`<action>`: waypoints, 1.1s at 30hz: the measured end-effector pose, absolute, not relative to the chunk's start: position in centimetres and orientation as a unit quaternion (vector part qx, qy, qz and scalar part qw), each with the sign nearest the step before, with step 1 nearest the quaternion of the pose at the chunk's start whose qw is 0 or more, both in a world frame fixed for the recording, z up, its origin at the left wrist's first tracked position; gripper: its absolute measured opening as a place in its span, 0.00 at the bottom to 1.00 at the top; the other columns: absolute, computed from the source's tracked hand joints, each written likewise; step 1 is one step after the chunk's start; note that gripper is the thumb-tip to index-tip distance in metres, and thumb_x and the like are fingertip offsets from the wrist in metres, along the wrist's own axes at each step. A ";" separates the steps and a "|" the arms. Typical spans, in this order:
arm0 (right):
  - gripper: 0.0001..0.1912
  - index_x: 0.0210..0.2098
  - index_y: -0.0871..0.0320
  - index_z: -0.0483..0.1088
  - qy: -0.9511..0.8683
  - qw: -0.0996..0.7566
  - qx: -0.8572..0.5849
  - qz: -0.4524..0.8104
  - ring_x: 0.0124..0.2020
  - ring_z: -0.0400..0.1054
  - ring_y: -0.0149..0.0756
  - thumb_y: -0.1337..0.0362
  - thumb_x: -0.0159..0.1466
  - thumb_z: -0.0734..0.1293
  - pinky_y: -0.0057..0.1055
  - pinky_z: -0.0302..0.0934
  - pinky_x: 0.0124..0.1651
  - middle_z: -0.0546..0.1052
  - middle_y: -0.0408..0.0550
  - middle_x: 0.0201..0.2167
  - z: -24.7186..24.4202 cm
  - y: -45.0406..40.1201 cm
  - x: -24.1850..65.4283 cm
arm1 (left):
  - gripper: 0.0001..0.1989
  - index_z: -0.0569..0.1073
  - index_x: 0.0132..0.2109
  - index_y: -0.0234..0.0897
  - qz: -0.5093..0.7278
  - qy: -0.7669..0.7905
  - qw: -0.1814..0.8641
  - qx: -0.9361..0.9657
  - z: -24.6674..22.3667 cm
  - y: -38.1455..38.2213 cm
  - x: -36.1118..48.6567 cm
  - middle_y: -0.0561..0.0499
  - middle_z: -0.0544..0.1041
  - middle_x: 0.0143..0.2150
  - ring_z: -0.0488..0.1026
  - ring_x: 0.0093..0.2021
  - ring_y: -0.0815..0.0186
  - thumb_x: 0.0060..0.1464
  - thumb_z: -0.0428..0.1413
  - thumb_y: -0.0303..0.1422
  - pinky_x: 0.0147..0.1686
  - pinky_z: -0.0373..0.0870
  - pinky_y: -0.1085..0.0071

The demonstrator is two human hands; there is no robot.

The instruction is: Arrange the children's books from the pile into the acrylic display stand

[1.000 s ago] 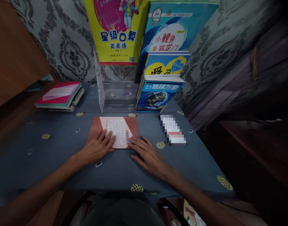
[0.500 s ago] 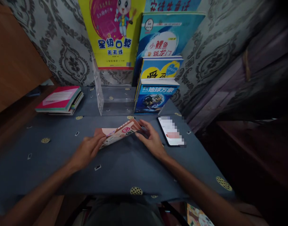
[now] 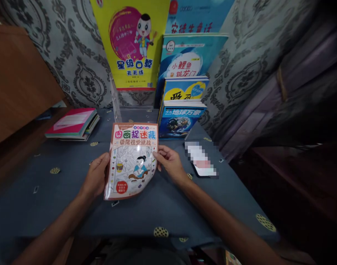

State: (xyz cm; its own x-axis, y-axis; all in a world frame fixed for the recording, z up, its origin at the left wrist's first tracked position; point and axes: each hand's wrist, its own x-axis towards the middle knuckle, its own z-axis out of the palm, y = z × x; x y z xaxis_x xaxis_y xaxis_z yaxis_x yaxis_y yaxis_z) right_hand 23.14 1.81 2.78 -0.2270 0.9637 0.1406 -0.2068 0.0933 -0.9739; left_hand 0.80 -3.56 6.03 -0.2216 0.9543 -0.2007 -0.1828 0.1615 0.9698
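A thin picture book with a reddish-brown border and a drawing of a seated figure is held upright, its cover facing me. On its left edge my left hand is closed, the thumb at the edge. My right hand pinches the right edge, thumb on the cover and fingers behind. Just behind the book stands a clear acrylic rack, partly hidden by it. The rack's right side holds several upright books, a blue one with a globe in front. A yellow workbook stands at the back left.
A stack of books with a pink cover lies at the left rear of the cloth-covered table. Right of my right hand lies a phone, partly blurred out. Patterned curtains hang behind, and a brown wooden panel is at the left.
The held book, tilted and seen at a slant before, now faces me upright with its full cover showing. The view has shifted so the rack and its books sit lower in the picture.
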 end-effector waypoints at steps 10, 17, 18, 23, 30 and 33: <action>0.17 0.37 0.58 0.73 -0.669 0.343 -0.517 0.411 0.15 0.60 0.30 0.49 0.61 0.66 0.26 0.51 0.18 0.69 0.36 0.15 1.0 2.3 25.0 | 0.20 0.66 0.26 0.40 0.245 0.650 0.304 0.652 3.3 -2.2 -3.2 0.54 0.70 0.18 0.67 0.19 0.66 0.57 0.50 0.49 0.23 0.63 0.71; 0.13 0.43 0.57 0.77 -0.763 0.180 -0.602 0.150 0.29 0.75 0.42 0.59 0.67 0.63 0.31 0.59 0.30 0.80 0.47 0.27 2.0 1.1 25.0 | 0.14 0.71 0.42 0.40 0.198 0.605 0.064 0.769 2.7 -0.9 -2.7 0.47 0.77 0.42 0.74 0.43 0.59 0.65 0.43 0.37 0.43 0.69 0.64; 0.13 0.44 0.57 0.76 -0.775 0.179 -0.590 0.138 0.31 0.76 0.43 0.60 0.68 0.61 0.32 0.61 0.33 0.81 0.49 0.30 2.3 1.0 24.5 | 0.13 0.71 0.45 0.39 0.200 0.593 0.057 0.778 2.5 -0.6 -2.4 0.45 0.77 0.46 0.73 0.48 0.57 0.65 0.43 0.37 0.47 0.69 0.62; 0.21 0.61 0.58 0.66 -0.875 0.217 -0.406 0.151 0.57 0.71 0.45 0.59 0.72 0.58 0.40 0.65 0.56 0.77 0.56 0.56 3.1 1.4 20.3 | 0.16 0.67 0.55 0.37 0.179 0.585 0.049 0.789 0.9 0.0 -1.7 0.40 0.76 0.54 0.72 0.54 0.53 0.66 0.43 0.35 0.51 0.69 0.54; 0.33 0.69 0.64 0.53 -0.907 0.192 -0.307 0.213 0.71 0.52 0.44 0.49 0.73 0.55 0.45 0.49 0.71 0.63 0.62 0.68 1.6 4.1 14.5 | 0.15 0.67 0.54 0.38 0.164 0.576 0.033 0.800 -0.1 -0.3 -2.3 0.40 0.77 0.53 0.72 0.57 0.54 0.61 0.46 0.29 0.55 0.67 0.54; 0.31 0.69 0.63 0.53 -0.911 0.188 -0.312 0.191 0.71 0.52 0.41 0.50 0.74 0.53 0.43 0.47 0.72 0.62 0.59 0.69 0.6 5.0 15.2 | 0.16 0.66 0.56 0.37 0.157 0.582 0.027 0.797 0.1 -0.1 -2.1 0.39 0.75 0.59 0.70 0.61 0.53 0.64 0.45 0.31 0.57 0.66 0.54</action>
